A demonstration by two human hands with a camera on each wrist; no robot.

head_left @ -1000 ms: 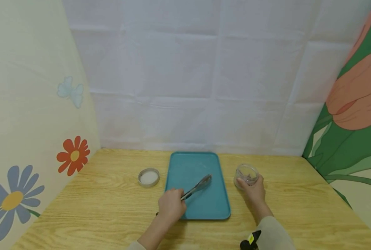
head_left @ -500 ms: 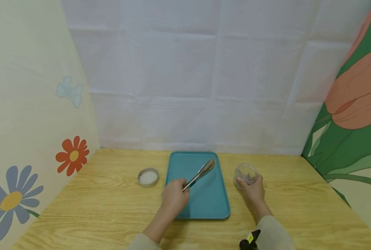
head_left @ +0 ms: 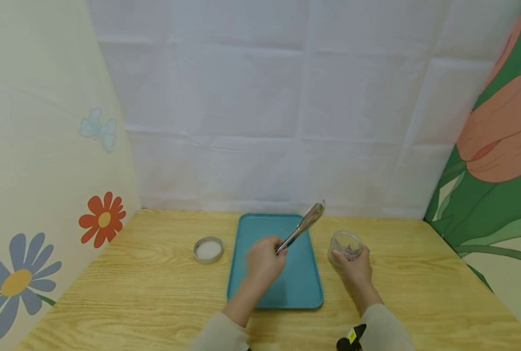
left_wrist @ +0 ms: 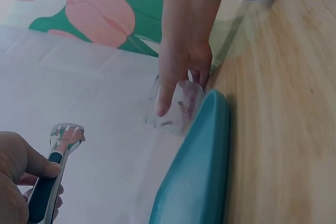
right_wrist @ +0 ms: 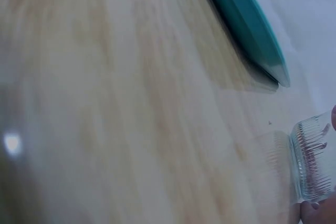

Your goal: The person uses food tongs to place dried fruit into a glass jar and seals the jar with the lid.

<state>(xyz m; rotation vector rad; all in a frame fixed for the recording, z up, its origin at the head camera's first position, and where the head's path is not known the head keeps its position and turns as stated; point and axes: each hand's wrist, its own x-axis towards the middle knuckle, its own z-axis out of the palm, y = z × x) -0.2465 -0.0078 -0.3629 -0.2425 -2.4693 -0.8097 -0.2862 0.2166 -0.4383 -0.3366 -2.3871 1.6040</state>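
Note:
My left hand grips a pair of metal tongs with a dark handle, raised above the teal tray. The tongs point up and to the right, toward the far edge of the table; in the left wrist view their toothed tips look close together, with nothing plain between them. Right of the tray, my right hand holds a clear glass jar around its side. The jar stands upright and uncapped on the table. A few small dark pieces lie inside it, too small to identify.
A round lid with a pale inside lies left of the tray on the wood-patterned table. Behind the table hangs a white cloth. Flower-printed panels stand at both sides.
My left hand has lifted the tongs off low over the tray and carried them up and to the right. The right hand and jar have stayed put.

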